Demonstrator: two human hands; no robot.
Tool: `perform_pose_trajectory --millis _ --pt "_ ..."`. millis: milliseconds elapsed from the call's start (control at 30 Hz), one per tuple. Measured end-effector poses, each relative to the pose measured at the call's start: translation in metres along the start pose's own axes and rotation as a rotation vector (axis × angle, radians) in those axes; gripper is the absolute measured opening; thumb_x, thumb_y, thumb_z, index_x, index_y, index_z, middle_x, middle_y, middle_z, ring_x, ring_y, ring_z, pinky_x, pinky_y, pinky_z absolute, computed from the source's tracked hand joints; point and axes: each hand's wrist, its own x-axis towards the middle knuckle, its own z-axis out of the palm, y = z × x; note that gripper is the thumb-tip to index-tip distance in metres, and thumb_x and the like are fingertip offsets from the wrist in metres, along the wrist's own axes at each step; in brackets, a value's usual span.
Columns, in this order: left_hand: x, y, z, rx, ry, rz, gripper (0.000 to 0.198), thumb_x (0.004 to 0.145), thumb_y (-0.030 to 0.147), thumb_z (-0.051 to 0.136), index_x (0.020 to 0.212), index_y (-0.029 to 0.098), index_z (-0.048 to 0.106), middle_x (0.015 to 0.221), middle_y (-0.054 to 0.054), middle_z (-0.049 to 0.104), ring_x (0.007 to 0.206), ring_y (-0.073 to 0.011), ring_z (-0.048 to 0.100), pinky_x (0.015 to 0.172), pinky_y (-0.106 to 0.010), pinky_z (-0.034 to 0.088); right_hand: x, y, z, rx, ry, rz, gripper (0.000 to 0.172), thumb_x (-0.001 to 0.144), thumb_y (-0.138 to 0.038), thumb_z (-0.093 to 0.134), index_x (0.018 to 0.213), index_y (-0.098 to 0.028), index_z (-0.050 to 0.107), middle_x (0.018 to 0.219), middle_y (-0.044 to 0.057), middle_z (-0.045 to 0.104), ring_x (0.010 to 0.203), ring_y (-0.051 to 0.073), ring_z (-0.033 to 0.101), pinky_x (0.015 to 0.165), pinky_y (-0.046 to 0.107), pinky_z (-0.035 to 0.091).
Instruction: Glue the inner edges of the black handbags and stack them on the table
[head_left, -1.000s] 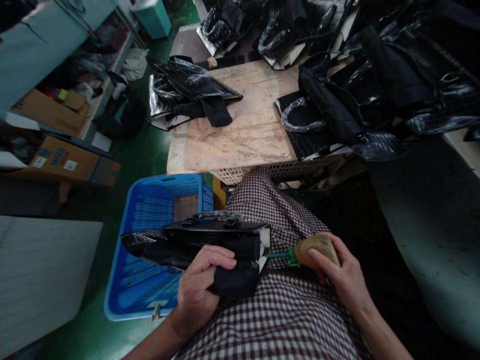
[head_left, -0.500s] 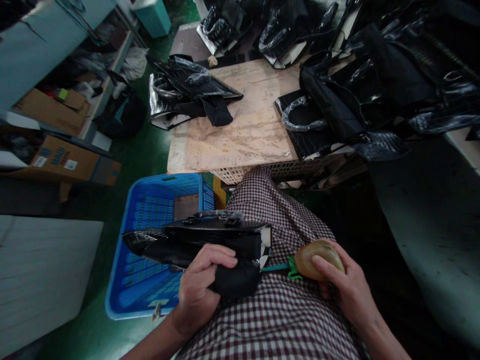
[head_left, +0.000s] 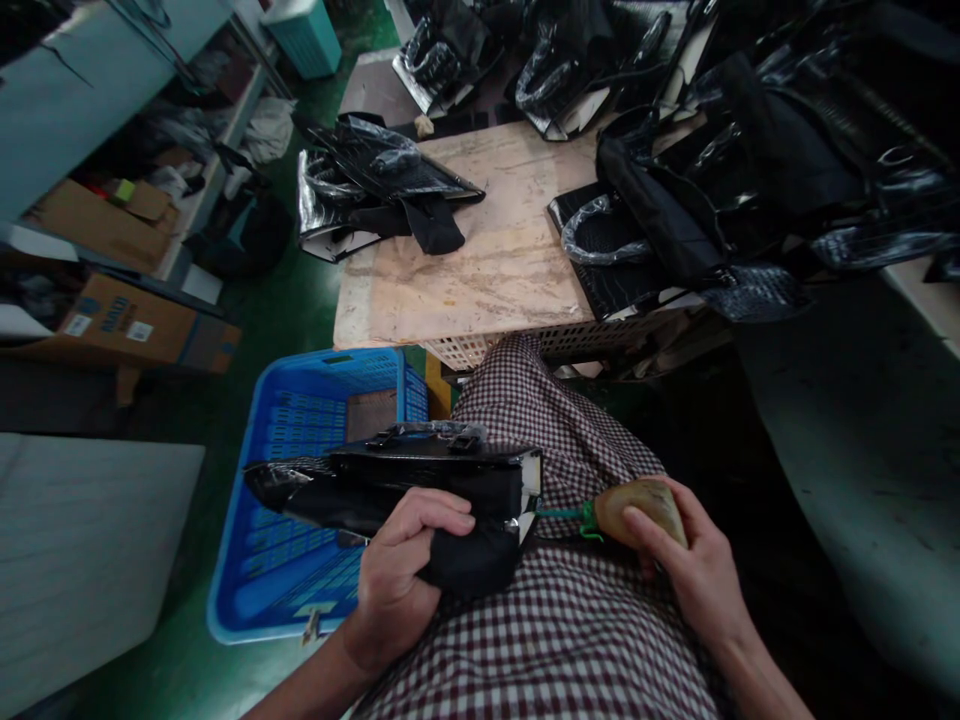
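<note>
A glossy black handbag (head_left: 405,482) lies across my lap, its far end sticking out over a blue crate. My left hand (head_left: 401,575) is closed around the bag's near end, fingers wrapped over the black material. My right hand (head_left: 686,570) grips a tool with a rounded wooden handle (head_left: 637,500) and a thin green shaft (head_left: 559,514). The shaft's tip touches the bag's white-edged end. I am seated, with checked trousers under both hands.
A blue plastic crate (head_left: 300,420) stands on the green floor to my left. Ahead is a pale wooden worktable (head_left: 487,260) with black bags at its left end (head_left: 375,185) and a big heap at the right (head_left: 735,170). Cardboard boxes (head_left: 127,320) sit far left.
My right hand with the wooden-handled tool dipped slightly and came back up, the tip staying at the bag's end. My left hand and the bag have barely moved.
</note>
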Motion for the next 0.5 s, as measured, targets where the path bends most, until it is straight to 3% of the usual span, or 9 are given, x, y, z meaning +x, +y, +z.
perform_pose_trajectory --millis 100,200,300,367,433,500 --pt "0.001 -0.001 0.0 -0.004 0.0 -0.005 0.024 0.082 -0.002 0.055 0.086 0.018 0.068 0.087 -0.005 0.068 0.088 -0.0171 0.065 0.074 -0.027 0.056 0.003 0.008 -0.002 -0.079 0.042 -0.106 0.055 0.071 -0.056 0.073 0.112 -0.023 0.06 0.097 0.004 0.067 0.069 0.022 0.063 0.055 0.03 0.055" --pt "0.002 -0.002 -0.001 -0.009 0.015 -0.013 0.024 0.082 0.0 0.053 0.085 0.019 0.069 0.087 -0.005 0.069 0.088 -0.0172 0.065 0.074 -0.027 0.056 0.003 0.013 -0.005 -0.087 0.026 -0.164 0.054 0.067 -0.054 0.077 0.109 -0.023 0.063 0.1 0.006 0.068 0.087 0.028 0.065 0.066 0.032 0.057" --pt "0.002 -0.003 -0.002 -0.032 0.043 -0.064 0.025 0.081 0.003 0.052 0.085 0.02 0.07 0.088 -0.005 0.069 0.086 -0.0176 0.066 0.074 -0.026 0.057 0.001 0.011 -0.003 0.053 -0.017 -0.061 0.057 0.067 -0.056 0.076 0.111 -0.023 0.062 0.093 0.005 0.068 0.068 0.023 0.063 0.047 0.028 0.051" --pt "0.001 -0.005 -0.001 -0.08 0.099 -0.161 0.025 0.082 0.006 0.051 0.082 0.021 0.071 0.089 -0.005 0.07 0.087 -0.018 0.067 0.076 -0.026 0.057 0.001 0.011 0.0 0.211 -0.07 0.038 0.062 0.067 -0.058 0.076 0.115 -0.022 0.06 0.082 0.003 0.066 0.049 0.016 0.053 0.036 0.025 0.041" --pt "0.0 -0.008 0.002 -0.166 0.231 -0.315 0.023 0.083 0.01 0.05 0.08 0.021 0.07 0.093 -0.005 0.07 0.089 -0.019 0.068 0.076 -0.026 0.058 0.005 0.014 0.002 0.34 -0.129 0.107 0.064 0.065 -0.059 0.079 0.112 -0.019 0.06 0.067 0.001 0.063 0.038 0.011 0.043 0.033 0.023 0.035" --pt "0.0 -0.012 0.006 -0.264 0.391 -0.467 0.017 0.083 0.015 0.053 0.085 0.021 0.069 0.102 -0.005 0.071 0.095 -0.0217 0.069 0.074 -0.026 0.059 0.013 0.02 0.002 0.453 -0.182 0.129 0.056 0.064 -0.061 0.078 0.096 -0.017 0.063 0.055 0.001 0.057 0.035 0.01 0.039 0.032 0.022 0.032"
